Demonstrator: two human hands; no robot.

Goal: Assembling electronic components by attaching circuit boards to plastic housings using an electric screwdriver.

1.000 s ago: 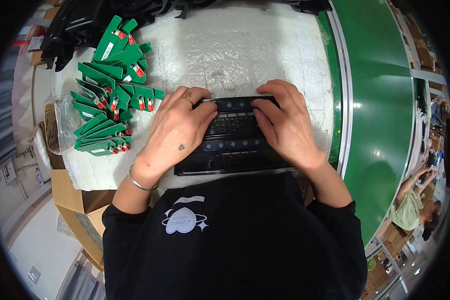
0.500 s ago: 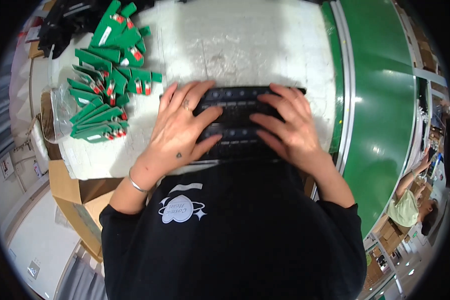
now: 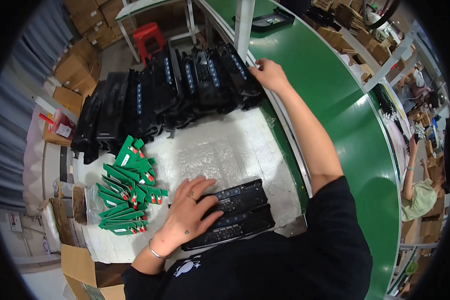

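Observation:
Two long black plastic panels lie one behind the other on the white worktop, the farther panel and the nearer panel, each with a row of round buttons. My left hand rests over their left ends, its fingers spread. Far ahead, my right arm is stretched out. My right hand has its fingers closed at the edge of the rightmost black panel in a crowded row of similar panels; its fingertips are partly hidden. Left of my left hand lies a pile of green circuit boards with red-and-white parts.
A green conveyor belt runs along the right, behind a metal rail, with a black housing on it. An upright white post stands by my right hand. A red stool and cartons are beyond. A person sits far right.
My right hand has left the two panels and reached far forward to the row of panels. My left hand stays at the two panels. The view has tilted up, showing the far row.

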